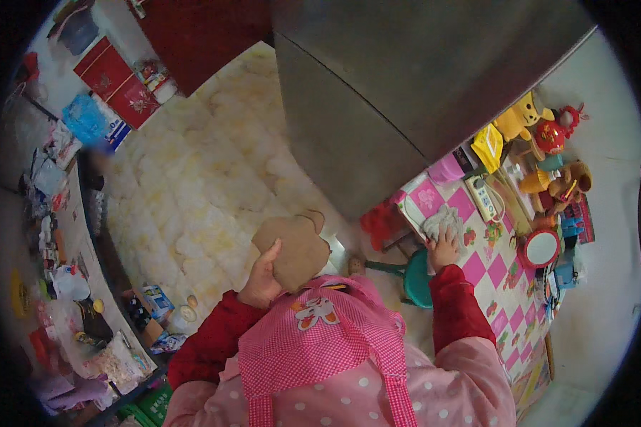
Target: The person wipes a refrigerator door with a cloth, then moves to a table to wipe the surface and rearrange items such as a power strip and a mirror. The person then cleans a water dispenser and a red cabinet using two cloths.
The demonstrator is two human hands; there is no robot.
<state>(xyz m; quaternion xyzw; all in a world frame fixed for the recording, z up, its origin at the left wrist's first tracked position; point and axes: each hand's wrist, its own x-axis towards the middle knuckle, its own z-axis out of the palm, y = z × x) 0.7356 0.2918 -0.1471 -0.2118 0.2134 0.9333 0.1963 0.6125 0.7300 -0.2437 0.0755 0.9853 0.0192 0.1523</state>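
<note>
My left hand [264, 276] grips a flat brown piece of what looks like cardboard [296, 251], thumb on top, in front of my pink checked apron [310, 341]. A smaller curved brown flap shows at the piece's far edge. On the right, my right hand [445, 250] rests on a crumpled grey cloth [442, 220], fingers over it. That cloth lies near the edge of a table with a pink-and-white checked cover [478, 267].
A white power strip [483, 198], a round red-framed mirror [541, 249] and plush toys [571, 181] stand on the table. Below its edge is a green stool [418, 277]. Ahead rises a grey refrigerator [347, 123]. A cluttered counter [99, 256] runs along the left.
</note>
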